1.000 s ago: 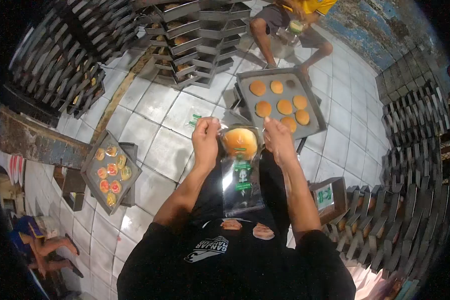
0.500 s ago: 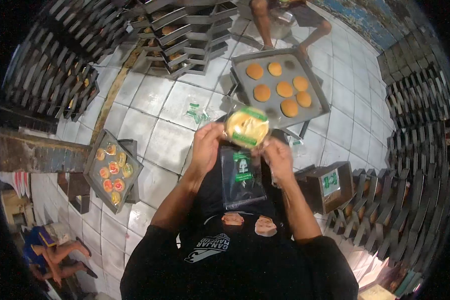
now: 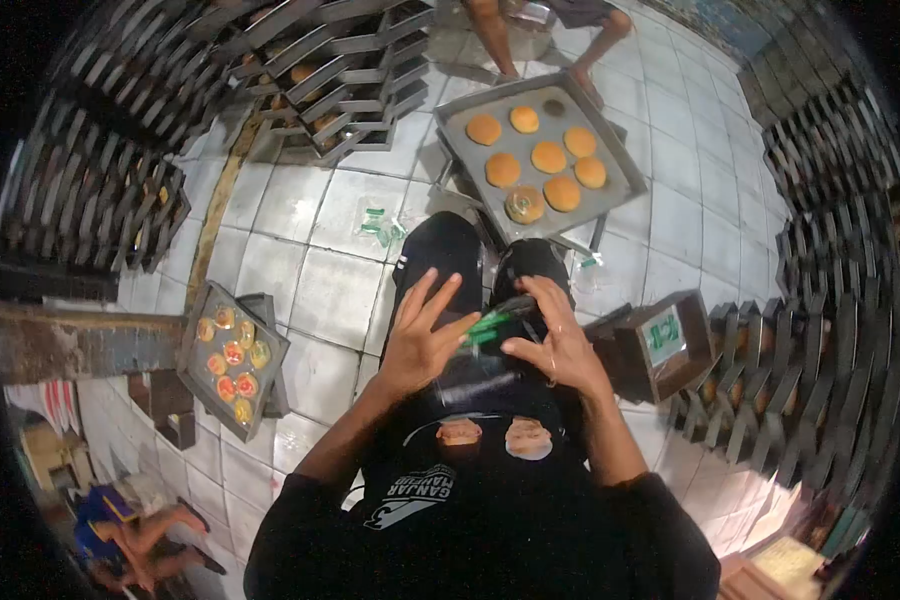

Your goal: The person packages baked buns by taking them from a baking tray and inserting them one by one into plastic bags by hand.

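Observation:
Over my lap, my left hand (image 3: 428, 335) has its fingers spread, close to the left side of a clear plastic bag with green print (image 3: 485, 328). My right hand (image 3: 562, 345) is at the bag's other side, thumb and fingers apart. The bag lies on my dark clothing, and glare blurs its edges. Beyond my knees a metal tray (image 3: 610, 205) holds several round golden buns. One bun (image 3: 525, 205) at its near corner is inside a clear wrapper.
A smaller tray (image 3: 208, 385) of wrapped, topped buns stands at left. Green-printed bags (image 3: 378, 228) lie on the tiles. At right is a box (image 3: 698, 345) with printed bags. Tray stacks (image 3: 355, 85) surround the floor. One person's legs (image 3: 598, 55) are beyond the tray; another person (image 3: 135, 535) is lower left.
The bagged bun has left my hands, and a wrapped bun now lies on the big tray's near corner. Both hands have moved down to the bag on my lap, their fingers opened.

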Demonstrator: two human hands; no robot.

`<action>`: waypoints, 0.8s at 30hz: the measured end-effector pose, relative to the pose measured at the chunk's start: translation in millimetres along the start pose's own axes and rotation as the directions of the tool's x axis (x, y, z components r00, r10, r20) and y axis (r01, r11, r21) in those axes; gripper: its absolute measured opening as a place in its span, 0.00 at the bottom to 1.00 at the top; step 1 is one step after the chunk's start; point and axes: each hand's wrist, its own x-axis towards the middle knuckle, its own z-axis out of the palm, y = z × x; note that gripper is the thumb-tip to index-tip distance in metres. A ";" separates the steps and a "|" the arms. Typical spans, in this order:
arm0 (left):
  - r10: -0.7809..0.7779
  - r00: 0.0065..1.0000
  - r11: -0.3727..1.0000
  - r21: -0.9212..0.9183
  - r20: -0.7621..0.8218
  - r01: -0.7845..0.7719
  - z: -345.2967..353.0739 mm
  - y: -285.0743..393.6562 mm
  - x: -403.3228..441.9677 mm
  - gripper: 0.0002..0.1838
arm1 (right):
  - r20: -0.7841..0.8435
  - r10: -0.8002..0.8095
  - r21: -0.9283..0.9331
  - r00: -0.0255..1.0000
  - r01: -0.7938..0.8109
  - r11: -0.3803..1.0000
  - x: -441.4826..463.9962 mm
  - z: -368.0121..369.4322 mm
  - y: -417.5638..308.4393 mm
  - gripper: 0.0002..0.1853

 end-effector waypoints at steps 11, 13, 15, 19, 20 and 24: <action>-0.681 0.631 0.215 -0.722 0.372 0.657 -6.1 33.2 -13.4 0.11 | 0.351 0.495 0.484 0.795 -0.606 0.631 -11.3 -6.7 -32.3 0.24; -0.689 0.684 0.354 -0.712 0.241 0.607 1.3 35.1 -24.6 0.15 | 0.366 0.478 0.584 0.799 -0.597 0.551 -35.5 15.0 -14.5 0.18; -0.702 0.683 0.490 -0.561 0.199 0.667 6.5 35.8 -29.6 0.18 | 0.313 0.525 0.260 0.792 -0.603 0.754 -37.9 10.5 -8.5 0.11; -0.567 0.751 0.646 -0.382 0.339 0.661 2.4 27.3 -38.7 0.17 | -0.111 0.389 -0.025 0.914 -0.394 0.919 -31.5 -8.3 6.8 0.08; -0.566 0.750 0.647 -0.379 0.342 0.661 -2.1 23.8 -38.9 0.17 | -0.105 0.408 0.041 0.907 -0.406 0.913 -25.2 -20.0 8.3 0.08; -0.443 0.878 0.856 -0.378 -0.183 0.353 -38.5 37.2 -0.7 0.30 | 0.087 0.395 0.255 0.915 -0.404 0.879 -2.2 -47.7 -32.7 0.10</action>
